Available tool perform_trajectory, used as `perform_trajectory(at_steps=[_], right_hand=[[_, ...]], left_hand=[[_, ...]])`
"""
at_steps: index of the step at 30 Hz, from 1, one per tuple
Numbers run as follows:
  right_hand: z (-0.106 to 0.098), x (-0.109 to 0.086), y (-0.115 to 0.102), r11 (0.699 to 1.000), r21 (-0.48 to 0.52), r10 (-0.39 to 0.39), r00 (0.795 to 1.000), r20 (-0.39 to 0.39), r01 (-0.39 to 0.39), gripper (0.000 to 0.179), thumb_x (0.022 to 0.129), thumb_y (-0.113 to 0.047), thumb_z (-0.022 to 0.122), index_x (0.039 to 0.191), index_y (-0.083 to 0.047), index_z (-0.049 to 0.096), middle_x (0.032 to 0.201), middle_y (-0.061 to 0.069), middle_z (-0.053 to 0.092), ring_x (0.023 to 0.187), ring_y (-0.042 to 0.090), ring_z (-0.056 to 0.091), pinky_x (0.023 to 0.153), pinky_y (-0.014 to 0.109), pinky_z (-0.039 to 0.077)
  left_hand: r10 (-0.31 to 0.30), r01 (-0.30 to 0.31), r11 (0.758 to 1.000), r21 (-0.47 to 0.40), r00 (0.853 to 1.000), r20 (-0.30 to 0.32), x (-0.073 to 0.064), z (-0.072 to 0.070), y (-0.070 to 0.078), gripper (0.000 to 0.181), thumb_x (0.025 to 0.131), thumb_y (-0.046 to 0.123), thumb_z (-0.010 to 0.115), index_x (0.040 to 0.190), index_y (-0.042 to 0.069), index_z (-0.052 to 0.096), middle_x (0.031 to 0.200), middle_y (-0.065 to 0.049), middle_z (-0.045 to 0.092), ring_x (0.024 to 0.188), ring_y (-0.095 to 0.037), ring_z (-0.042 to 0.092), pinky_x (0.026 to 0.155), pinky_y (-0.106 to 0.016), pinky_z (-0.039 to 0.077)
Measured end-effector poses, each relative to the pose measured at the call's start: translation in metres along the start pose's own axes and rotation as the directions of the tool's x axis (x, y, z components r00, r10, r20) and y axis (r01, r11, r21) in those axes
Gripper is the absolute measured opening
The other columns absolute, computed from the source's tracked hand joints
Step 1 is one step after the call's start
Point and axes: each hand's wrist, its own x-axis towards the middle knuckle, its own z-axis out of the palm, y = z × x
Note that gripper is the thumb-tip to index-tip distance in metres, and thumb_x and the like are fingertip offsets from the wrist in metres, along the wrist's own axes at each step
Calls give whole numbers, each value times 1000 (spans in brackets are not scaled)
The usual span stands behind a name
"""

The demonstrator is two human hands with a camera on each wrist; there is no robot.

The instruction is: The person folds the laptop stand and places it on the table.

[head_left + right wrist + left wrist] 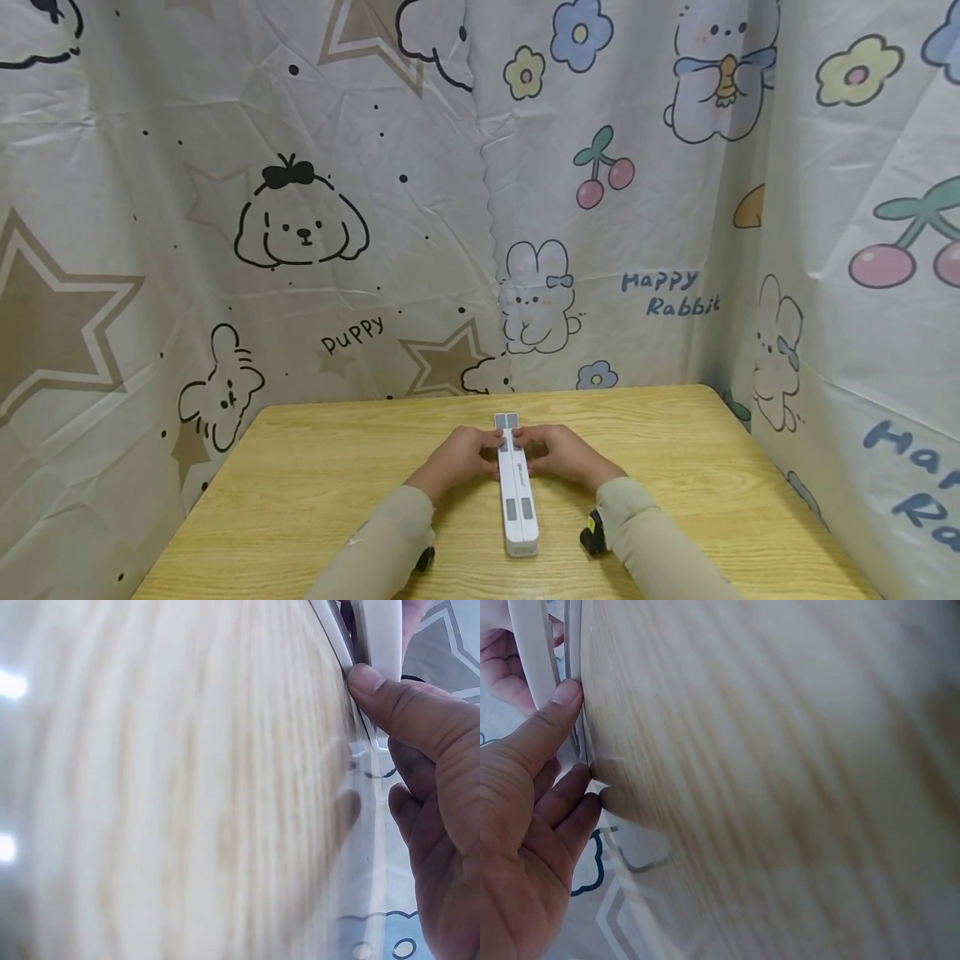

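Note:
A long white folding laptop stand, folded narrow, lies on the wood-grain table with its length pointing away from me. Grey pads sit along its top, and a lengthwise seam divides it. My left hand grips its left side near the far end. From the right, my right hand holds it at about the same height. In the left wrist view, the left thumb presses the stand's lower edge, fingers curled beyond it. The right thumb does likewise in the right wrist view, where a gap shows between the stand's bars.
The yellow wood-grain table spreads to both sides. Behind it and at the sides hangs a pale curtain printed with puppies, rabbits, stars and cherries. A black device is on the right wrist, and another shows at the left sleeve.

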Motion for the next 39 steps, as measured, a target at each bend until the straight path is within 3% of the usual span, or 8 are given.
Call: perform_trajectory(at_steps=[17, 23, 31, 34, 39], right_hand=[[1, 2, 4, 1000, 1, -14, 1000, 19, 14, 44, 83, -11, 84, 126, -13, 73, 150, 1, 57, 141, 29, 50, 116, 48, 42], [0, 2, 1, 1000, -14, 3, 999, 34, -3, 45, 84, -9, 83, 128, -12, 72, 151, 3, 56, 142, 30, 49, 118, 48, 39], [-1, 0, -3, 994, -106, -19, 999, 50, 24, 39, 89, -9, 79, 127, -11, 72, 150, 8, 57, 143, 33, 47, 120, 52, 36], [0, -1, -5, 990, -142, -19, 999, 33, 23, 34, 92, -13, 76, 126, -14, 73, 146, 6, 60, 142, 33, 48, 120, 52, 36], [1, -7, -14, 978, -205, -39, 999, -35, 31, 30, 96, -19, 72, 126, -13, 72, 140, 7, 64, 136, 32, 55, 117, 55, 39]], left_hand=[[11, -12, 998, 60, 1000, 23, 0, -5, -2, 59, 81, 24, 86, 135, 11, 65, 148, 2, 56, 137, -21, 53, 113, -37, 46], [3, -2, 1000, -8, 1000, 31, 0, -6, -4, 60, 81, 23, 86, 136, 11, 65, 148, 0, 56, 139, -22, 52, 116, -39, 43], [-11, 16, 992, -123, 999, 43, 0, -4, -11, 53, 84, 24, 85, 133, 13, 69, 148, -2, 58, 137, -24, 54, 115, -41, 44], [-20, 25, 987, -161, 999, 34, 0, -2, -13, 44, 86, 27, 84, 127, 15, 73, 145, -4, 61, 135, -23, 57, 115, -41, 45], [-17, 14, 991, -135, 1000, -18, -3, -4, -5, 32, 90, 30, 80, 117, 13, 77, 133, -7, 69, 129, -28, 60, 114, -48, 45]])
